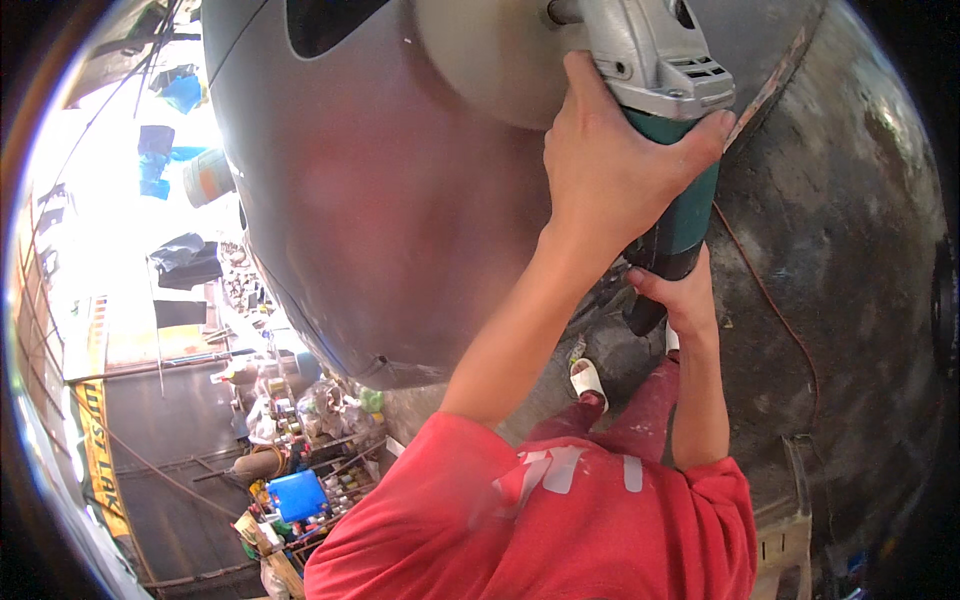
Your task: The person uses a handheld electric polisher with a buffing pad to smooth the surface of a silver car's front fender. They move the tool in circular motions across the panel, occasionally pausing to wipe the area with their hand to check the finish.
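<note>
An angle polisher (665, 190) with a silver metal head and a dark green body is held up between my two hands. My left hand (620, 160) wraps round the body just behind the head, its thumb on the right side. Lower down, my right hand (685, 290) closes round the dark rear grip. A round pale disc (490, 60) on the tool's spindle looks blurred and lies over a large dull-grey car body panel (390, 230); whether it presses on the panel I cannot tell. Reddish tones show across the panel, and a dark opening cuts its top.
Lower left, a rack (340, 480) is crowded with bottles, cans and a blue box (298, 495). Plastic bags (330, 405) pile up behind it. A thin brown cord (770, 285) trails on the stained dark floor (850, 250) at right. My feet in white slippers (588, 378) stand below.
</note>
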Tool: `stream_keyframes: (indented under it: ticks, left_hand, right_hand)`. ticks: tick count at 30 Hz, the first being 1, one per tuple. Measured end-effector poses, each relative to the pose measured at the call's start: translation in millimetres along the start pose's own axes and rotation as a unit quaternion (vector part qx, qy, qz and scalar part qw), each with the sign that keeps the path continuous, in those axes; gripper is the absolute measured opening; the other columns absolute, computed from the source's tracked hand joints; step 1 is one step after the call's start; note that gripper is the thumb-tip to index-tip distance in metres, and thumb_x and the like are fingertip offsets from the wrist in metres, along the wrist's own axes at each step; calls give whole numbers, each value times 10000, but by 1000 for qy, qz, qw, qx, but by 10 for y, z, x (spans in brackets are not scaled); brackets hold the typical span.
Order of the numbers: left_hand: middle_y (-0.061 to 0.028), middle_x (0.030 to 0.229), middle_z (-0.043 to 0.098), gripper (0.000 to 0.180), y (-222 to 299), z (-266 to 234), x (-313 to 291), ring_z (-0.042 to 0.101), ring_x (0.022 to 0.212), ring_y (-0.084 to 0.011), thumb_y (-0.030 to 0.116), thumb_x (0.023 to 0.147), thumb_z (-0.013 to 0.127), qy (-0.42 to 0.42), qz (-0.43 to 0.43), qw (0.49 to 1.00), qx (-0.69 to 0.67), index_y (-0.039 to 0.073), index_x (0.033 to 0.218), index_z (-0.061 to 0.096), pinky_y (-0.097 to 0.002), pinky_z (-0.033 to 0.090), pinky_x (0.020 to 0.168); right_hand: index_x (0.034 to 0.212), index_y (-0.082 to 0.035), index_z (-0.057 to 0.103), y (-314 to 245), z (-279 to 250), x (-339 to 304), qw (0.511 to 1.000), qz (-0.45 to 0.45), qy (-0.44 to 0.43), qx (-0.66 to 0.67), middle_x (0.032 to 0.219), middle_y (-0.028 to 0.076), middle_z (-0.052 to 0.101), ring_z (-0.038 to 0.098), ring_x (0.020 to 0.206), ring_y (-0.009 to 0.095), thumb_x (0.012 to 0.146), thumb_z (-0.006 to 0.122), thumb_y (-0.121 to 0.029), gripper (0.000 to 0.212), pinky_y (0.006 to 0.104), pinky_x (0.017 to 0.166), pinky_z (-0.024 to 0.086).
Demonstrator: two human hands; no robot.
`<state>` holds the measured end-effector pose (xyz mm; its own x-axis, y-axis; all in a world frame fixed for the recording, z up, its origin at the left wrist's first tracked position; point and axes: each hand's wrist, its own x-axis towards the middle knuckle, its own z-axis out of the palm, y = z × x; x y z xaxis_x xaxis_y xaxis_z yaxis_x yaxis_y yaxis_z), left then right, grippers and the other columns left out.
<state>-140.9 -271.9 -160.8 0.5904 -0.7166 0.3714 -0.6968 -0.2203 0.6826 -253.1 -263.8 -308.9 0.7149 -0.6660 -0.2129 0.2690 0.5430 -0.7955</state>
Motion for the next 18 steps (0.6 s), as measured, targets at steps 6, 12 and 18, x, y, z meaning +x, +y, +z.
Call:
stream_keyframes:
  ticks: [6, 12, 18]
  left_hand:
    - [-230, 931, 656, 762, -93, -490, -300, 676, 839, -379, 436, 608, 844, 40, -38, 998, 6, -11, 1061, 424, -432, 526, 764]
    - [-165, 1097, 621, 921, -790, -1298, -1382, 615, 1026, -243, 399, 682, 833, 168, -45, 971, -161, -19, 1342, 347, -365, 491, 876]
    - [-142, 1185, 579, 820, -2131, -2045, -3231, 549, 1131, -246, 671, 798, 586, 111, -71, 985, -113, -52, 1183, 538, -408, 456, 954]
  right_hand:
    - [1303, 0, 437, 416, 305, -219, 995, -56, -21, -86, 1191, 92, 589, 551, 1105, 201, 536, 908, -185, 919, 334, 994, 404]
    - [1318, -56, 417, 686, 966, -628, 976, -101, -121, -153, 1178, 96, 586, 592, 1047, 208, 535, 896, -170, 925, 348, 915, 464]
    - [1348, -140, 411, 1355, 1148, -1176, 921, -50, -232, -307, 1145, 165, 616, 644, 984, 354, 534, 880, -268, 948, 422, 848, 519]
